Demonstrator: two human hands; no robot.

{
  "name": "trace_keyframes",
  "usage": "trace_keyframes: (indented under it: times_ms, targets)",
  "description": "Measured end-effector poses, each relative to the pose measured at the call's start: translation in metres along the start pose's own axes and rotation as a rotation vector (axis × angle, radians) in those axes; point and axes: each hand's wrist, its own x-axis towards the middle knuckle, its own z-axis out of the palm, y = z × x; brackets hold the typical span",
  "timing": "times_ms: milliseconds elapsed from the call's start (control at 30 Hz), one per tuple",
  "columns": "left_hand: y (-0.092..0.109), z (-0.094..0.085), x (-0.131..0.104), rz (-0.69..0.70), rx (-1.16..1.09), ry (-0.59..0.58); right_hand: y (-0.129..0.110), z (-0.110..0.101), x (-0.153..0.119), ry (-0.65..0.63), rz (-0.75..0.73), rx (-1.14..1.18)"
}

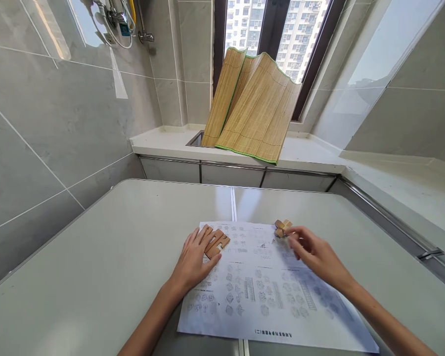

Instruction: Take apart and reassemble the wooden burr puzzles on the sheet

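My left hand (197,259) lies flat over several flat wooden puzzle pieces (217,243) with notches cut in them, its fingers spread across their left side and the thumb beneath. These pieces rest on the upper left of a large printed sheet (252,316), which carries rows of small diagrams. At the sheet's upper right edge stands a small interlocking wooden block puzzle (283,228). Beside it hovers my right hand (313,252), index finger reaching to the block puzzle and the other fingers loosely curled. Whether the fingertip touches it I cannot tell.
The sheet lies on a pale table (104,257) with a seam down its middle. Behind the table, a bamboo mat (261,109) leans on a white ledge (163,141) before a window. Grey tiled walls (77,118) stand at both sides, and a metal rail (385,212) runs along the right.
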Motion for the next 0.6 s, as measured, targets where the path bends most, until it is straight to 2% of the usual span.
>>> trace_keyframes:
  times_ms: [100,200,267,400,500,600]
  targets:
    - [-0.001,0.007,0.003,-0.011,0.024,0.019,0.02,-0.014,0.002,0.217,0.082,-0.105]
    - [0.002,0.014,0.007,-0.042,0.044,0.059,0.039,-0.014,0.008,0.312,0.074,-0.179]
    - [0.007,0.016,0.009,-0.031,0.049,0.097,0.049,-0.01,0.012,0.304,0.056,-0.207]
    - [0.027,0.02,0.009,0.079,0.012,0.164,0.057,0.003,0.017,0.234,0.049,-0.284]
    - [0.047,0.027,0.008,0.137,-0.053,0.161,0.053,0.012,0.023,0.237,0.061,-0.402]
    - [0.065,0.034,0.006,0.142,-0.148,0.131,0.047,0.018,0.031,0.242,0.059,-0.42]
